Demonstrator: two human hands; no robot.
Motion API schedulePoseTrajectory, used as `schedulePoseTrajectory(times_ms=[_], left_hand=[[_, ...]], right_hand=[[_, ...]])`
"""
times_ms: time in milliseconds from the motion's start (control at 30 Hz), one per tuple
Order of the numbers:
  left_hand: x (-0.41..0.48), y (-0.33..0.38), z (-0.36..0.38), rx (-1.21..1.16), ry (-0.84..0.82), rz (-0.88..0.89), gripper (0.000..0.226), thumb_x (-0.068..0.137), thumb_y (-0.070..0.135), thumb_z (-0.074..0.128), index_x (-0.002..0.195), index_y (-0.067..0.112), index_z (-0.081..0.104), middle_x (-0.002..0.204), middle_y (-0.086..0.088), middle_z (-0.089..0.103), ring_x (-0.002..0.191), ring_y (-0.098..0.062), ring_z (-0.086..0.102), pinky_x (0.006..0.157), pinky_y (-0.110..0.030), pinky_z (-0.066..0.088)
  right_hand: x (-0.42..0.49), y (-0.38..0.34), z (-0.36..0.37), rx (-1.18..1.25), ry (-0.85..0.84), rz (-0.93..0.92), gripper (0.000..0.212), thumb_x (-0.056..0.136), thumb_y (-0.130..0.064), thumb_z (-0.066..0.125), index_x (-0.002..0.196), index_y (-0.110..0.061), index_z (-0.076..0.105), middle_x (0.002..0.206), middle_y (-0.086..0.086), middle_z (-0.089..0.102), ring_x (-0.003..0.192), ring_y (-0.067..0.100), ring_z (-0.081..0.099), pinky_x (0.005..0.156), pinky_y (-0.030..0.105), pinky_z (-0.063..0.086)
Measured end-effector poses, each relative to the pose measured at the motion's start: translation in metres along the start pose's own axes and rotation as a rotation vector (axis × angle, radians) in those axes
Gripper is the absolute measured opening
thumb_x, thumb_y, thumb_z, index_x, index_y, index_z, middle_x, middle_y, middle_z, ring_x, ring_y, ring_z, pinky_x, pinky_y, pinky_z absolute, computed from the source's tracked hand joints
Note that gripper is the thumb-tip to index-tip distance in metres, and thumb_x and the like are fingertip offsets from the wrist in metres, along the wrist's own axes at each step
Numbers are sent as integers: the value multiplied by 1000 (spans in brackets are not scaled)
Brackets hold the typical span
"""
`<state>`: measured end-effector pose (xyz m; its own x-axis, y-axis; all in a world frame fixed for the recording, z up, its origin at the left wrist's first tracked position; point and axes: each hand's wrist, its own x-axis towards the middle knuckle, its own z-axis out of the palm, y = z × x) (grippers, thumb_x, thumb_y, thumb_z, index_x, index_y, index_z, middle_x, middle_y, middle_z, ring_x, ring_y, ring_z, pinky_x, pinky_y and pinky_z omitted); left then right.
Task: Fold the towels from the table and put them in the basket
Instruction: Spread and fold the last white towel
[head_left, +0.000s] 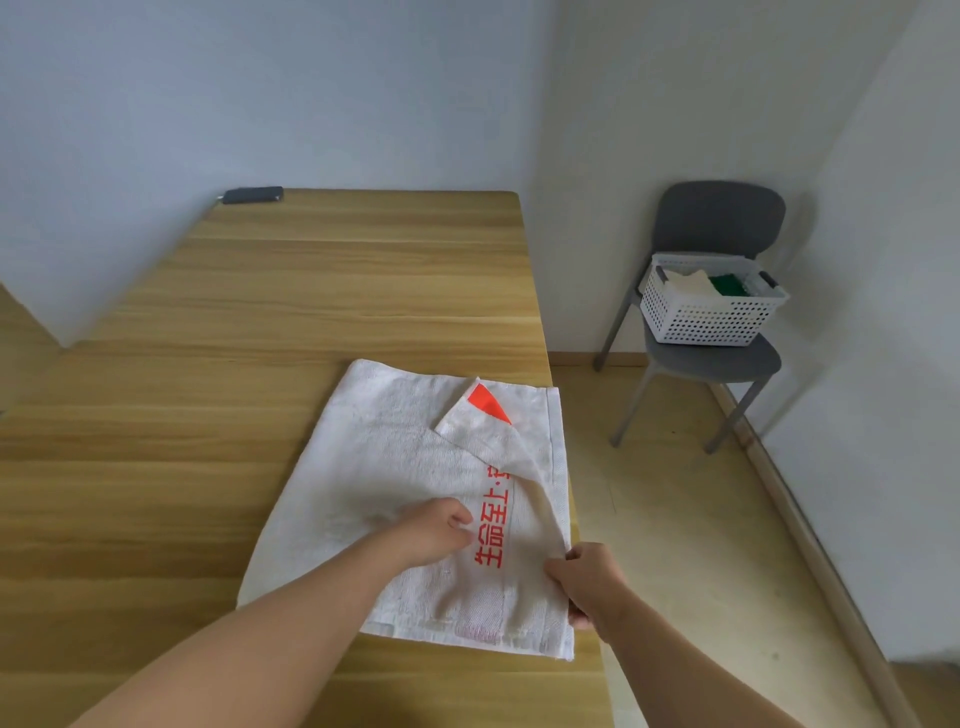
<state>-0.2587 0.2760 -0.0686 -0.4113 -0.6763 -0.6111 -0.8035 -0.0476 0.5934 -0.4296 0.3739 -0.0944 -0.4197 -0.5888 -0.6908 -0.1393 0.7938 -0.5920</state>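
The task looks partly done: the white perforated basket (711, 317), on a grey chair (722, 218) at two o'clock, already holds a cream towel (685, 283) and a green towel (730, 285). One white towel (395, 467) with red print lies at the counter's (311, 291) four o'clock edge, loosely doubled, one corner flipped back. The right hand (589, 582) pinches its right edge; the left hand (439, 530) rests on its middle, fingers (460, 517) curled, though whether they grip cloth cannot be told. Finishing the fold and carrying it to the basket remain
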Motion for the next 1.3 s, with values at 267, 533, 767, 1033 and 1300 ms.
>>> schedulePoseTrajectory(times_ms=[267, 533, 767, 1033, 1300], left_hand=[[3, 12, -2, -188, 77, -72, 15, 94, 23, 50, 107, 21, 57, 106, 2, 58, 87, -11, 59, 72, -24, 47], [38, 36, -5, -506, 263, -198, 50, 93, 18, 48, 139, 21, 31, 106, -3, 56, 86, -18, 62, 65, -27, 49], [76, 53, -19, -686, 305, -167, 47, 89, 21, 57, 133, 31, 43, 133, -5, 43, 114, -22, 49, 69, -29, 45], [97, 59, -30, -672, 295, -128, 35, 89, 20, 60, 123, 27, 54, 129, -3, 47, 109, -20, 49, 81, -30, 44], [102, 69, -33, -590, 162, -116, 44, 91, 32, 58, 132, 24, 46, 129, 1, 44, 118, -16, 45, 87, -28, 43]], right_hand=[[2, -8, -8, -204, 47, -110, 7, 76, -21, 52, 78, -15, 53, 75, -1, 57, 64, 15, 51, 58, 27, 43], [18, -21, -9, -129, 27, -120, 7, 80, -8, 45, 76, -12, 50, 69, 2, 50, 55, 17, 46, 48, 23, 39], [28, -28, -11, -218, -44, -42, 17, 86, -6, 43, 97, 0, 54, 72, 7, 47, 43, 21, 49, 48, 32, 51], [37, -33, -14, -299, -121, -3, 15, 88, -7, 46, 100, 1, 52, 82, 12, 52, 42, 20, 53, 45, 31, 53], [39, -38, -18, -318, -206, 28, 13, 90, -7, 51, 102, -5, 48, 81, 10, 46, 49, 23, 56, 48, 31, 54]])
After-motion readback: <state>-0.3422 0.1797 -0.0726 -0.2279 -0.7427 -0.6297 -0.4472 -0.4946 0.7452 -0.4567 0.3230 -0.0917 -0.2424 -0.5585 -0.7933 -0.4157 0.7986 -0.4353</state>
